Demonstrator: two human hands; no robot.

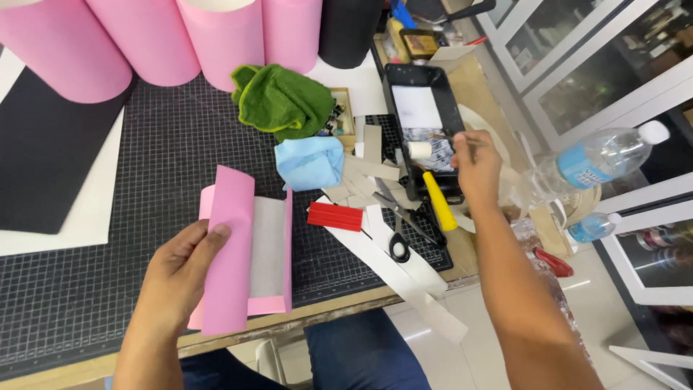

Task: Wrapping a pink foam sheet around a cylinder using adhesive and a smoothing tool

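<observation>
**Left side lying open, right side crowding in**

I am seeing bare cutting mat (pixel 144 180) lying open ahead of my left hand (pixel 184 271); nothing is blocking a reach there until the pink rolls (pixel 144 36) standing along the far edge. Around my right hand (pixel 476 166) room is shrinking: the black tray (pixel 393 94), scissors (pixel 401 231), yellow handle (pixel 439 202), paper strips (pixel 404 271) and red block (pixel 335 216) are crowding in. Two plastic bottles (pixel 592 162) are closing off the right.
</observation>
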